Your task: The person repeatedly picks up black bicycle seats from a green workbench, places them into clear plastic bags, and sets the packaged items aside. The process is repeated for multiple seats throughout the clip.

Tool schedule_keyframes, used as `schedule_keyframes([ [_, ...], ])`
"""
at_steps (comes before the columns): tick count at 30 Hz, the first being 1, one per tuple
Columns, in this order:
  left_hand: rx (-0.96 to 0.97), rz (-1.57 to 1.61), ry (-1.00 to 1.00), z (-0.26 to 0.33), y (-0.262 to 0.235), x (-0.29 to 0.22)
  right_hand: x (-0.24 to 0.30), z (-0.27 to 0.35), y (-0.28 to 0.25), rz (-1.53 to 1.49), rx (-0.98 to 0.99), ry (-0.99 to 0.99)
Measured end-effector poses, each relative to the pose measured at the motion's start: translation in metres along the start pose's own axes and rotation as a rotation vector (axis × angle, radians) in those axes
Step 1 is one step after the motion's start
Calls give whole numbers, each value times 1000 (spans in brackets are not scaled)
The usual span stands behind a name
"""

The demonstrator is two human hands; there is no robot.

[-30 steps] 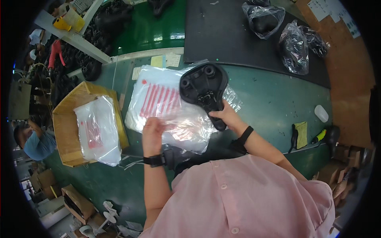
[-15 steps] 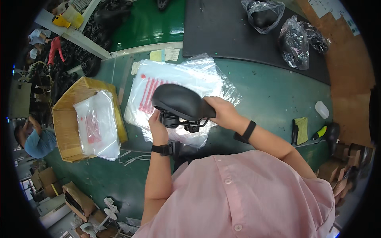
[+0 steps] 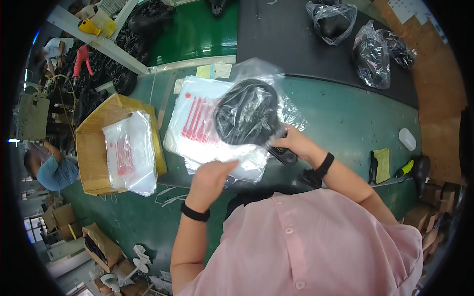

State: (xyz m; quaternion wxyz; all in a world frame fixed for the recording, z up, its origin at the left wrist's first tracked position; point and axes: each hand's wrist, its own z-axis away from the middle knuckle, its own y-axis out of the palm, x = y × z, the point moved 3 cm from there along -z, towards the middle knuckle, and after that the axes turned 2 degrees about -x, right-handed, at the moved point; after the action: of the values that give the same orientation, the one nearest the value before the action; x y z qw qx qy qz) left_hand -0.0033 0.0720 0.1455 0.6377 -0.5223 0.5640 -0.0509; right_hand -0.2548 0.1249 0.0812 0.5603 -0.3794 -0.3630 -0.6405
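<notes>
A black bicycle saddle (image 3: pixel 249 113) has its wide end inside a clear plastic bag (image 3: pixel 256 69). My right hand (image 3: pixel 298 142) is closed around the saddle's narrow nose, which sticks out of the bag. Below and left of it, my left hand (image 3: pixel 211 178) is over the front edge of a stack of clear bags (image 3: pixel 190 121) with red print. Motion smears its fingers, so I cannot see whether they grip the plastic. The saddle is above the right part of the stack.
On the left, a yellow-brown carton (image 3: pixel 91 148) holds more bags (image 3: pixel 129 158). Bagged saddles (image 3: pixel 371 56) lie on a black mat (image 3: pixel 291 47) at the far right. A yellow-green cloth (image 3: pixel 381 165) and white oval piece (image 3: pixel 407 139) are at the right. Another person (image 3: pixel 52 170) is at far left.
The saddle's wide end has gone into a clear bag and turned away from me. My left hand has come off the saddle's underside and moved nearer to me.
</notes>
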Motion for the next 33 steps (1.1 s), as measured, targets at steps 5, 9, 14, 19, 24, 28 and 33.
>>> schedule_keyframes([
  [5, 115, 398, 505, -52, 65, -131, -1, -5, 2, 5, -259, -132],
  [9, 205, 565, 348, -74, 92, -116, -11, -28, -48, -243, -394, -127],
  [14, 167, 508, -54, -62, 77, 16, 8, -74, -177, -819, -669, -365],
  [19, -133, 421, -461, -43, 49, 166, 159, -141, -64, -106, -198, -178],
  [24, -159, 774, -815, -13, 44, 238, 376, -370, -24, 860, -112, -696],
  [28, -168, 674, -653, -13, 42, 248, 361, -583, 56, 1439, -111, -634],
  [33, -228, 553, -576, -12, 43, 251, 288, -727, 151, 1386, -256, -781],
])
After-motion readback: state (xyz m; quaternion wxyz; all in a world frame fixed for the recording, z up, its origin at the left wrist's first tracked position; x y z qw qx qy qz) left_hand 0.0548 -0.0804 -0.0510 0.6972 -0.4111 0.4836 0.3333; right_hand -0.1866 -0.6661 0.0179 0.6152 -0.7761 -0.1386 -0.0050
